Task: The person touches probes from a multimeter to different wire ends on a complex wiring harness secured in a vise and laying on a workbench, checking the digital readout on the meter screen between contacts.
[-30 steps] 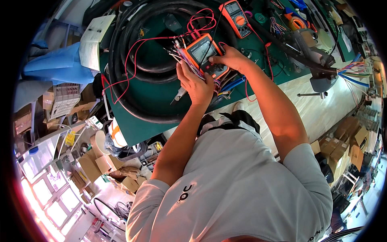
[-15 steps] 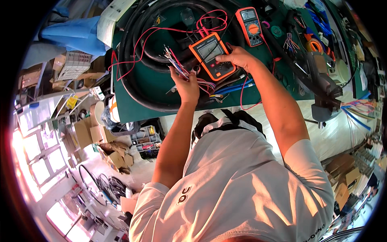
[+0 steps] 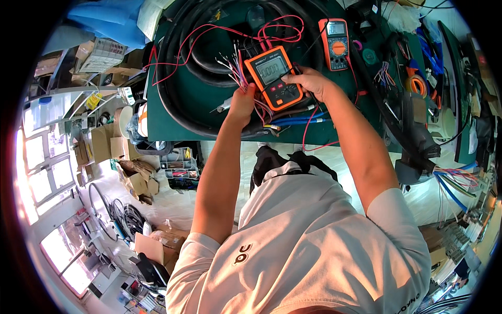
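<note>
An orange and dark grey handheld meter lies at a slant on the green table, its screen lit with digits. My right hand grips its right edge, with the thumb over the front beside the screen and buttons. Left of the meter, my left hand is closed round a bundle of thin multicoloured wires, whose bare ends fan out above the fingers. Red test leads run from the meter's top and loop leftward. A second orange multimeter lies farther right.
Thick black cable coils around the left of the green table. Blue wires lie near the front edge. Orange tape and loose wires lie at right. An organiser box and cardboard boxes are on the floor at left.
The meter's screen, dark before, now shows large digits. My left hand has shifted its hold on the wires and turned, while my right hand stays on the meter. The whole view has shifted slightly.
</note>
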A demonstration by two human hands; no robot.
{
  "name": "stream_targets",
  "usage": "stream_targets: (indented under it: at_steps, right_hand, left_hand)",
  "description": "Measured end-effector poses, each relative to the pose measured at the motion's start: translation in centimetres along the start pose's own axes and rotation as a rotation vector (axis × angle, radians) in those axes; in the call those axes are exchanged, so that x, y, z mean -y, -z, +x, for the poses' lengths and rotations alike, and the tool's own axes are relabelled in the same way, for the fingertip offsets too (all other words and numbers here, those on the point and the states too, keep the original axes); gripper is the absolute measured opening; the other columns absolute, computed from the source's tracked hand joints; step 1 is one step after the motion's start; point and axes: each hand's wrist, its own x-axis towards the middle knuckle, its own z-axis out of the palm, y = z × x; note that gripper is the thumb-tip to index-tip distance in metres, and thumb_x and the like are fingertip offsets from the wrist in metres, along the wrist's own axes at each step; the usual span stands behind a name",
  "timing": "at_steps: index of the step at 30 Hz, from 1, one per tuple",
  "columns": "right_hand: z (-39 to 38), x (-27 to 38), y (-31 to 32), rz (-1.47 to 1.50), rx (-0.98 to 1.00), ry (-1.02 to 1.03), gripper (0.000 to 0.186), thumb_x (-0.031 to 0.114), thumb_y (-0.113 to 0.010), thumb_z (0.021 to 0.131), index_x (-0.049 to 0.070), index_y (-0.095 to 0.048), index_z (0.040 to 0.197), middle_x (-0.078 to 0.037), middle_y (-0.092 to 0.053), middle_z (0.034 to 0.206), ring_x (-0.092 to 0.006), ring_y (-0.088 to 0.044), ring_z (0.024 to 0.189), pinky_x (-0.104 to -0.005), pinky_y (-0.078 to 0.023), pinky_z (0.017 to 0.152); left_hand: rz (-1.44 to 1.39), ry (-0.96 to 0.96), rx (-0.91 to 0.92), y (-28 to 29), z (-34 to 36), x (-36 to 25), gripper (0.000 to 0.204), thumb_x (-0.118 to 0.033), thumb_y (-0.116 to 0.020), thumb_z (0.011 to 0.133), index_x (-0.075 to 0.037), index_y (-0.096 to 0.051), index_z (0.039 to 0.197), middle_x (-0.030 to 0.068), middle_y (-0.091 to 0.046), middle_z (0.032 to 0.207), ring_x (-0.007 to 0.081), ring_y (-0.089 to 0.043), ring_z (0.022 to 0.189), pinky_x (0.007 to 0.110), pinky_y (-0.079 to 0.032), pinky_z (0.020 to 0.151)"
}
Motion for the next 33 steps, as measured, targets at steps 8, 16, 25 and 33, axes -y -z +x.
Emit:
stream_targets:
  at_steps: [8, 16, 25, 33]
  right_hand:
    - [0.5, -0.4, -0.1, 0.014, -0.001, 0.016, 0.043, 0.035, -0.074, 0.079, 0.012, -0.059, 0.112, 0.003, -0.066, 0.086, -0.0038, -0.049, 0.057, -0.0211, -0.028, 0.042]
    - [-0.1, -0.4, 0.1, 0.047, -0.045, -0.037, 0.033, 0.039, -0.069, 0.083, 0.012, -0.062, 0.1, 0.006, -0.055, 0.067, -0.004, -0.042, 0.05, -0.021, -0.027, 0.042]
    - [-0.8, -0.5, -0.3, 0.016, -0.135, -0.014, 0.032, 0.042, -0.065, 0.086, 0.01, -0.063, 0.093, 0.005, -0.051, 0.063, -0.0056, -0.042, 0.048, -0.0229, -0.03, 0.04]
    - [-4.0, -0.2, 0.3, -0.187, -0.351, 0.013, 0.036, 0.039, -0.061, 0.089, 0.002, -0.062, 0.092, -0.002, -0.058, 0.071, -0.0107, -0.049, 0.052, -0.0268, -0.037, 0.041]
  left_hand:
    - [0.52, -0.248, -0.339, -1.8, -0.3, 0.6, 0.053, -0.049, -0.042, 0.099, 0.003, -0.054, 0.103, 0.0163, -0.064, 0.087, 0.0291, -0.061, 0.076, 0.039, -0.047, 0.069]
    - [0.554, -0.544, -0.626, -3.5, -1.7, 0.3, 0.048, -0.043, -0.045, 0.099, 0.002, -0.047, 0.113, 0.0187, -0.064, 0.092, 0.0331, -0.062, 0.078, 0.041, -0.048, 0.071]
    - [0.487, -0.493, -0.513, -3.9, -2.5, -0.3, 0.04, -0.035, -0.052, 0.098, 0.003, -0.056, 0.108, 0.0149, -0.065, 0.095, 0.021, -0.062, 0.079, 0.033, -0.049, 0.071]
    - [0.499, -0.547, -0.482, -4.3, -3.1, -0.5, 0.051, -0.039, -0.057, 0.095, 0.006, -0.048, 0.118, 0.0181, -0.057, 0.109, 0.0219, -0.061, 0.087, 0.033, -0.05, 0.074]
